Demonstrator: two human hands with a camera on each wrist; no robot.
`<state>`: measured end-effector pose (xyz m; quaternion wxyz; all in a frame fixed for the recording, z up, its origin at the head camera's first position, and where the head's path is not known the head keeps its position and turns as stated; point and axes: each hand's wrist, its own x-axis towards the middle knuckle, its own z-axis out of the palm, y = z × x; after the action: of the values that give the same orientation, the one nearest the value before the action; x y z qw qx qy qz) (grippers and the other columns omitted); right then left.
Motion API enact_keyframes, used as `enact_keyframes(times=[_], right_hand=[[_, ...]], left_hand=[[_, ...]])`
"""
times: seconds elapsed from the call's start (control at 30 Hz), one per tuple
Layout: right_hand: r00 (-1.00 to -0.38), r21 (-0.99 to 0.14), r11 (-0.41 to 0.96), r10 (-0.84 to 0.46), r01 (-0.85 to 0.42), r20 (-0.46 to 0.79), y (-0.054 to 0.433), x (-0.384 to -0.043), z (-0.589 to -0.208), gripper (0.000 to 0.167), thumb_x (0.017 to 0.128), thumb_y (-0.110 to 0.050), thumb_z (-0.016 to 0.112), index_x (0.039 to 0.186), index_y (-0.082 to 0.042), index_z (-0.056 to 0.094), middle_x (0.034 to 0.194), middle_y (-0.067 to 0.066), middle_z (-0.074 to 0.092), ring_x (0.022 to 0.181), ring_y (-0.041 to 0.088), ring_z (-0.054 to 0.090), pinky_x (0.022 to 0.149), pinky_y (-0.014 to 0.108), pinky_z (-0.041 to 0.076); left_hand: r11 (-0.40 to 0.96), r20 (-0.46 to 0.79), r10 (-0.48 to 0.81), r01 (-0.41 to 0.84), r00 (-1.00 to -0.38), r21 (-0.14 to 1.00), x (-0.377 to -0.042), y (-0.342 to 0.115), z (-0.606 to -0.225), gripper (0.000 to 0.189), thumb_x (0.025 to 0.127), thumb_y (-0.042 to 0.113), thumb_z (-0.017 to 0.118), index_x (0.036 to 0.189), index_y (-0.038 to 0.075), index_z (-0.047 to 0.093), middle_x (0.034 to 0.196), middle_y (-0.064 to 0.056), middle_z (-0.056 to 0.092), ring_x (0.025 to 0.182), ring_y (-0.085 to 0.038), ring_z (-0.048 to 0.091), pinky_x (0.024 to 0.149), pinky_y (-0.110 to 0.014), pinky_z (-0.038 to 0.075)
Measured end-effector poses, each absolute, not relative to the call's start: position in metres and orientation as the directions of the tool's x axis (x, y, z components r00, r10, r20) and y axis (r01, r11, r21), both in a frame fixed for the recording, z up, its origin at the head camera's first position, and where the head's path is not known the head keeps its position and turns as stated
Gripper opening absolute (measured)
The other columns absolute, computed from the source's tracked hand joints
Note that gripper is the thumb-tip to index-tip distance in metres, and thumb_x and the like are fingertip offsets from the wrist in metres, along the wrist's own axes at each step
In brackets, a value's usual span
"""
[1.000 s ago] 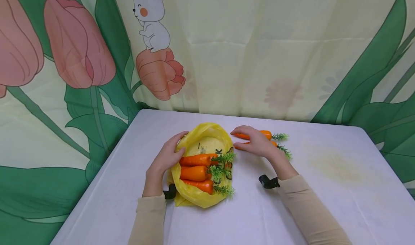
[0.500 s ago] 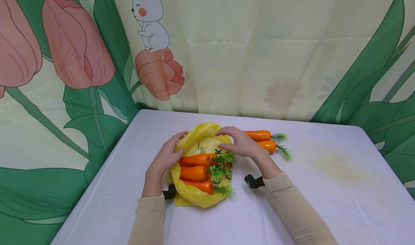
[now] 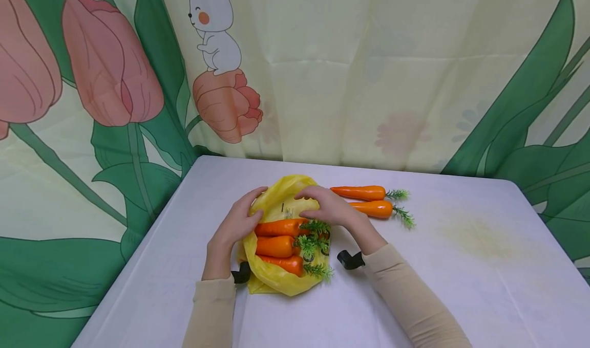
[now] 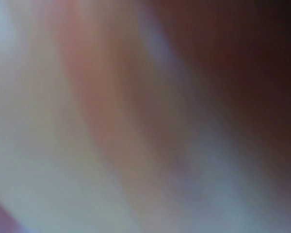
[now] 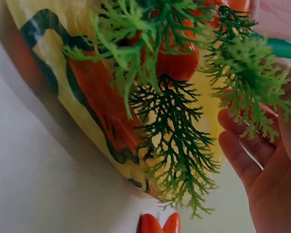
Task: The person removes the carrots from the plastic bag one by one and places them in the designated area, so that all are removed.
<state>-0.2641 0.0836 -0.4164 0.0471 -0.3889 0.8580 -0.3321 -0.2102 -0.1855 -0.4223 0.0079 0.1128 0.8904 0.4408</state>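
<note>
A yellow plastic bag lies on the table with its mouth spread open, and several orange carrots with green leafy tops are inside it. My left hand holds the bag's left rim between thumb and fingers. Over the right side of the mouth is my right hand, fingers loosely curved, with nothing visible in its grasp. In the right wrist view it appears beside the green carrot tops. Two more carrots lie on the table right of the bag. The left wrist view is too blurred to read.
White cloth covers the table. Behind it hangs a curtain printed with tulips and a rabbit. A small black wrist camera sits under the right forearm.
My right hand has moved left, from above the two loose carrots to over the bag's mouth. Those carrots stay where they were, and my left hand has kept its place on the rim.
</note>
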Motion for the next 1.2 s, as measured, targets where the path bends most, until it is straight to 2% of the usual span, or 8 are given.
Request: enact_keyframes(times=[0.2, 0.53, 0.87, 1.2], right_hand=[[-0.704, -0.576, 0.525, -0.698, -0.627, 0.129, 0.081, -0.262, -0.418, 0.042, 0.092, -0.021, 0.076, 0.130, -0.006, 0.065, 0.127, 0.007, 0.064, 0.114, 0.028, 0.058, 0.099, 0.044, 0.048], [-0.666, -0.574, 0.505, -0.739, -0.645, 0.099, 0.081, -0.262, -0.424, 0.041, 0.093, -0.021, 0.075, 0.129, -0.005, 0.065, 0.126, 0.009, 0.064, 0.112, 0.027, 0.059, 0.097, 0.042, 0.050], [-0.641, -0.574, 0.495, -0.765, -0.652, 0.067, 0.078, -0.255, -0.423, 0.041, 0.092, -0.015, 0.075, 0.130, -0.003, 0.064, 0.129, 0.009, 0.064, 0.115, 0.028, 0.060, 0.101, 0.042, 0.048], [-0.671, -0.568, 0.545, -0.742, -0.616, 0.016, 0.079, -0.254, -0.426, 0.042, 0.092, -0.013, 0.074, 0.132, -0.005, 0.063, 0.130, 0.008, 0.063, 0.115, 0.028, 0.060, 0.100, 0.043, 0.048]], left_hand=[[0.586, 0.088, 0.213, 0.199, -0.973, 0.786, -0.211, -0.186, -0.422, 0.056, 0.098, 0.009, 0.054, 0.153, 0.017, 0.043, 0.151, -0.007, 0.047, 0.136, -0.030, 0.044, 0.113, -0.056, 0.032], [0.584, 0.095, 0.221, 0.209, -0.971, 0.785, -0.211, -0.187, -0.422, 0.056, 0.098, 0.009, 0.054, 0.153, 0.015, 0.043, 0.152, -0.007, 0.046, 0.136, -0.030, 0.043, 0.114, -0.054, 0.032], [0.593, 0.096, 0.215, 0.208, -0.972, 0.778, -0.211, -0.187, -0.420, 0.056, 0.098, 0.009, 0.054, 0.152, 0.015, 0.044, 0.151, -0.007, 0.047, 0.136, -0.030, 0.044, 0.114, -0.054, 0.032], [0.582, 0.085, 0.214, 0.197, -0.973, 0.789, -0.210, -0.188, -0.421, 0.056, 0.098, 0.010, 0.054, 0.153, 0.016, 0.043, 0.151, -0.007, 0.047, 0.136, -0.030, 0.043, 0.114, -0.055, 0.031]])
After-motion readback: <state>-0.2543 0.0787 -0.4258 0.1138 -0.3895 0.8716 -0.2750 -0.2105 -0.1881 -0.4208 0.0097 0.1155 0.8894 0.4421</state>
